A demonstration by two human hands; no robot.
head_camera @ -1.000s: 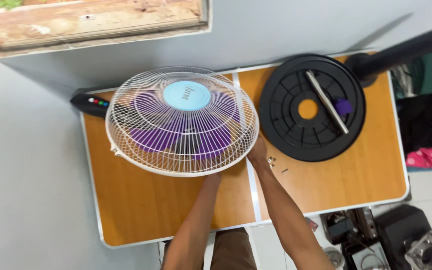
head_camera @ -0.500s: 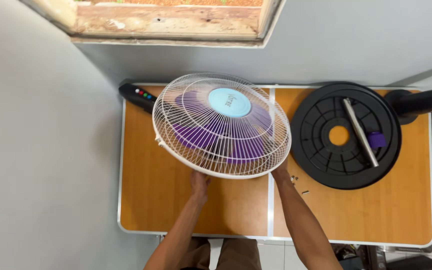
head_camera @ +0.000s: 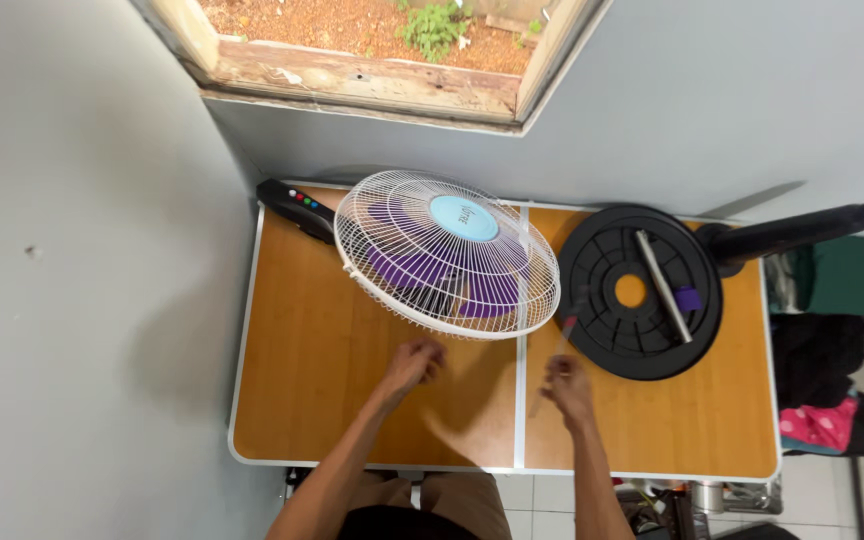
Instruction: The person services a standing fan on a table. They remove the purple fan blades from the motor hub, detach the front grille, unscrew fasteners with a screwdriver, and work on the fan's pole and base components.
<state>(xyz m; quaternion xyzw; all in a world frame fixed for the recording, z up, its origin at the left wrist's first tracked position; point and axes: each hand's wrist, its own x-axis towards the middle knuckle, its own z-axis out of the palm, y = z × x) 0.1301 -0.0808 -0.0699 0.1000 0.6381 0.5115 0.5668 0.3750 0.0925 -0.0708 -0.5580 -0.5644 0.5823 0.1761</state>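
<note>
Fan head (head_camera: pixel 447 255) on the table (head_camera: pixel 312 400), round base (head_camera: pixel 640 292) to its right, both hands (head_camera: pixel 412 362) in front

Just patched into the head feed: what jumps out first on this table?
The white wire fan head with purple blades dominates, lying tilted at the middle of the orange folding table. To its right lies the round black fan base, a metal rod across it. Nearer the camera, the left hand and right hand hover just short of the fan head, the right one holding a thin, blurred tool.
</note>
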